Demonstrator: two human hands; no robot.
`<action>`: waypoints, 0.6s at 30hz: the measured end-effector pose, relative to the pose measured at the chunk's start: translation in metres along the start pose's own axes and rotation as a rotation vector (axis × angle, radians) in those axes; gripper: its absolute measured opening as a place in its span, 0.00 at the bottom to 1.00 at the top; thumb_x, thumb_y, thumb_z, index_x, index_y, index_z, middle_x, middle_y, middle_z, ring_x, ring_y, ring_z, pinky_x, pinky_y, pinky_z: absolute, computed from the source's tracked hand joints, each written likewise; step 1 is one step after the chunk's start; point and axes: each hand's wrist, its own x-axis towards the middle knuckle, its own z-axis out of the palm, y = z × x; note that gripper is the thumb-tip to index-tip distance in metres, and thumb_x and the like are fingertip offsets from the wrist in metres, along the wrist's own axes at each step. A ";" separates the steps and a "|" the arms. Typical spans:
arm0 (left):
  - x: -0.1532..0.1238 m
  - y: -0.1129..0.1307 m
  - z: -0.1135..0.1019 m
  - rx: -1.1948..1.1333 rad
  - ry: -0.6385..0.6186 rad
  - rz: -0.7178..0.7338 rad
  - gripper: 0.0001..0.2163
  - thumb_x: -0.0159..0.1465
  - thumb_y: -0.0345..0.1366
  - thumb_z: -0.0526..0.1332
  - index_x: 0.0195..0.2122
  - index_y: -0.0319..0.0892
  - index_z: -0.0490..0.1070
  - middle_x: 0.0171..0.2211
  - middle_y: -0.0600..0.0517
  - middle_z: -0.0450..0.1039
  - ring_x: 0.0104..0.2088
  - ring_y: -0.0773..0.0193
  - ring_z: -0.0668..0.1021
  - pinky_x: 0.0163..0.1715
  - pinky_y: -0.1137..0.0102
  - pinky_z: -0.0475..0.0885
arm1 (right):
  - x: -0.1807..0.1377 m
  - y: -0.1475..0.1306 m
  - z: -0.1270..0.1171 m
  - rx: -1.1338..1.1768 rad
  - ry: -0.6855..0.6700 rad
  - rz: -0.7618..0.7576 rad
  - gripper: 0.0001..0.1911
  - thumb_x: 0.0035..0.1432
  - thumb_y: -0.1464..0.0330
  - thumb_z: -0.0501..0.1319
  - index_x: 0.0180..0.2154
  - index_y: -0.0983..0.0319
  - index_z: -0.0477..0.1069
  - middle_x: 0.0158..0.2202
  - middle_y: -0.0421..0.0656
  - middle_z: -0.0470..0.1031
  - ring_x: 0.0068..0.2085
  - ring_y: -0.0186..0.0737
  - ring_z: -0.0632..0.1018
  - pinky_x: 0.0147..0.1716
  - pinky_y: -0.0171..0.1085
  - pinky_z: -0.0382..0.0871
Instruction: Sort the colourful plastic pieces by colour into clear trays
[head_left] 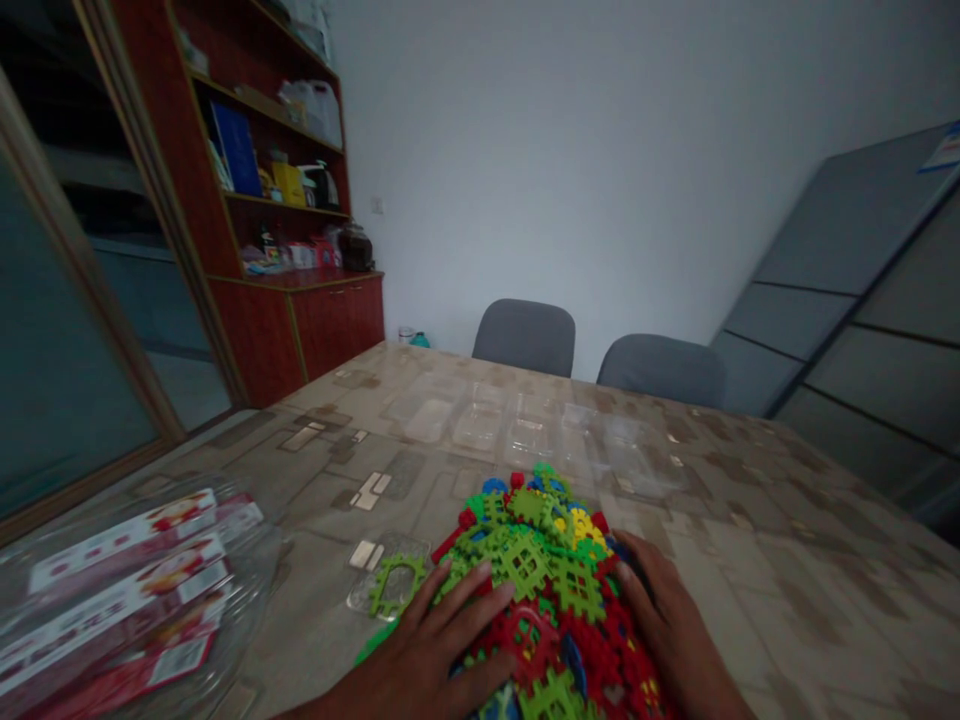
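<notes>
A heap of plastic interlocking building pieces (525, 565), mostly green and red with some yellow and blue, lies on the table in front of me. My left hand (442, 640) rests on the heap's left side, its fingers spread over the pieces. Against the right side lies my right hand (664, 610), fingers stretched forward and partly hidden by the pile. Left of the heap, a green square frame piece (397, 584) sits on a small clear plastic lid (360, 600).
Several clear plastic containers (529, 435) stand in a row behind the heap. Clear packaging with printed labels (120, 590) lies at the left on the patterned table (750, 540). Two grey chairs (525, 335) stand at the far edge. A red-brown cabinet (337, 325) is back left.
</notes>
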 end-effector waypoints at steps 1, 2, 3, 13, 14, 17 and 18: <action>-0.002 0.000 0.005 0.009 0.012 -0.013 0.27 0.66 0.37 0.63 0.64 0.55 0.57 0.67 0.46 0.56 0.66 0.47 0.58 0.64 0.46 0.54 | 0.001 0.001 -0.003 -0.008 0.011 0.011 0.29 0.64 0.50 0.48 0.56 0.61 0.68 0.60 0.52 0.69 0.61 0.54 0.68 0.61 0.57 0.60; -0.004 0.000 0.006 0.015 0.001 -0.029 0.27 0.66 0.37 0.63 0.64 0.53 0.57 0.67 0.45 0.54 0.67 0.46 0.56 0.64 0.45 0.52 | 0.002 0.002 -0.007 -0.022 0.024 0.011 0.30 0.64 0.49 0.48 0.56 0.61 0.69 0.61 0.52 0.68 0.61 0.55 0.68 0.61 0.57 0.60; -0.005 0.001 0.003 0.023 -0.021 -0.042 0.27 0.66 0.37 0.63 0.65 0.52 0.57 0.68 0.45 0.53 0.68 0.46 0.55 0.64 0.45 0.51 | 0.002 0.002 -0.012 -0.042 0.038 -0.009 0.30 0.64 0.49 0.48 0.55 0.61 0.70 0.61 0.52 0.67 0.62 0.56 0.67 0.61 0.58 0.61; -0.002 0.003 -0.045 0.018 -0.138 0.068 0.26 0.64 0.35 0.65 0.62 0.51 0.62 0.65 0.46 0.60 0.65 0.48 0.62 0.64 0.49 0.55 | -0.041 0.013 -0.014 -0.347 -0.110 -0.661 0.30 0.61 0.53 0.60 0.63 0.40 0.58 0.64 0.40 0.65 0.59 0.57 0.71 0.52 0.55 0.72; -0.002 0.003 -0.040 0.013 -0.113 0.055 0.24 0.64 0.35 0.64 0.61 0.51 0.62 0.64 0.46 0.61 0.65 0.47 0.62 0.64 0.48 0.54 | -0.044 0.018 -0.008 -0.380 -0.133 -0.707 0.29 0.61 0.54 0.60 0.63 0.39 0.58 0.63 0.39 0.66 0.58 0.55 0.73 0.51 0.54 0.73; 0.004 0.005 -0.028 -0.046 -0.117 0.032 0.24 0.65 0.38 0.63 0.62 0.51 0.60 0.65 0.45 0.59 0.65 0.46 0.61 0.64 0.49 0.54 | -0.050 0.027 0.006 -0.417 -0.147 -0.805 0.30 0.63 0.56 0.60 0.64 0.42 0.56 0.61 0.42 0.70 0.56 0.52 0.75 0.48 0.48 0.76; 0.008 0.006 -0.026 -0.081 -0.137 0.032 0.26 0.65 0.40 0.63 0.63 0.50 0.58 0.66 0.44 0.58 0.65 0.46 0.61 0.64 0.50 0.55 | -0.050 0.026 0.010 -0.419 -0.116 -0.812 0.30 0.63 0.57 0.59 0.64 0.43 0.56 0.60 0.43 0.71 0.55 0.52 0.76 0.47 0.47 0.76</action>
